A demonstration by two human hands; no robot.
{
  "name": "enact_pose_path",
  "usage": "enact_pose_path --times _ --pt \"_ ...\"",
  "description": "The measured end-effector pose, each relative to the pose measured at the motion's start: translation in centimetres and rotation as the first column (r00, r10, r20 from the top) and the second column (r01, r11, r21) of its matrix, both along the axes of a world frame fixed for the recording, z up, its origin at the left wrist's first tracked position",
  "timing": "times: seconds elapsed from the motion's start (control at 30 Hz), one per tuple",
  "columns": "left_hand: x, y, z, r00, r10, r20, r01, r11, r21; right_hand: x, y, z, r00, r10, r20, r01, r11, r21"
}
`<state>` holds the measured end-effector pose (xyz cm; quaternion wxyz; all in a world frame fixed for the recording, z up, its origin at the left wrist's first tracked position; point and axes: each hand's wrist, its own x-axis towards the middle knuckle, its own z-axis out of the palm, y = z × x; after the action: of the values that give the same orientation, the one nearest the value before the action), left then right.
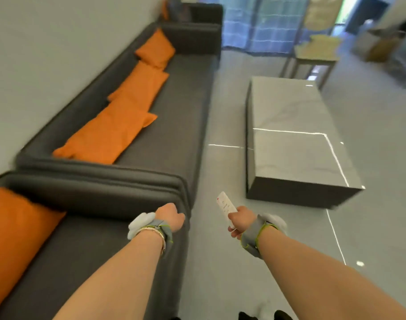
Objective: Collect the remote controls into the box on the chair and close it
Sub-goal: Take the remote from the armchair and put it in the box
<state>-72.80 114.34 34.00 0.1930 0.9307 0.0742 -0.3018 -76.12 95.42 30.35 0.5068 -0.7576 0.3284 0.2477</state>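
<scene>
A: Grey wall on the left, glossy grey floor (220,262) through the middle, blurry frame. What's on the left side?

B: Two dark grey sofas (169,125) end to end along the wall. Orange cushions (119,125): three on the far sofa in a row against its back, one on the near sofa at the left edge. A fifth shows as an orange sliver at the very top, too blurred to be sure.

A: Hands?

B: Two, both with grey wrist straps. Left hand (171,217) curled into a loose fist over the near sofa's armrest corner, nothing visible in it. Right hand (241,219) over the floor, fingers wrapped around a remote.

A: Remote count and pose?

B: One white remote control (225,206). Lower end is inside the right hand, upper end sticks out up and to the left, toward the far sofa's base. Long axis runs diagonally, button face up, small red mark at the far tip. It sits between the two hands, well apart from the left one.

A: Right side?

B: One low grey block table (294,139), shiny bare top, standing on the floor beyond the right hand. One pale table behind it, blurred. Box and chair can't be made out.
</scene>
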Motion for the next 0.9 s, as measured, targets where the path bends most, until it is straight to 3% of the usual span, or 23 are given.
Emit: enact_pose_path --times 0.2,0.4,0.63,0.9 --pt "0.7 -22.0 0.2 0.955 -0.291 0.053 0.291 0.957 -0.005 -4.2 -20.4 -0.1 0.964 -0.266 0.012 0.266 0.963 0.041" --pt "-1.0 -40.5 -1.5 0.888 -0.458 0.039 0.459 0.888 -0.013 -9.8 -38.4 -0.2 0.881 -0.472 -0.015 0.472 0.881 0.039" --pt "0.3 -57.2 -2.6 0.829 -0.556 0.052 0.559 0.827 -0.062 -10.6 -53.9 0.1 0.723 -0.687 0.072 0.688 0.726 0.012" --pt "7.6 -78.7 -4.2 0.821 -0.570 0.036 0.571 0.817 -0.085 -4.5 -74.0 -0.9 0.663 -0.748 -0.016 0.748 0.663 0.007"
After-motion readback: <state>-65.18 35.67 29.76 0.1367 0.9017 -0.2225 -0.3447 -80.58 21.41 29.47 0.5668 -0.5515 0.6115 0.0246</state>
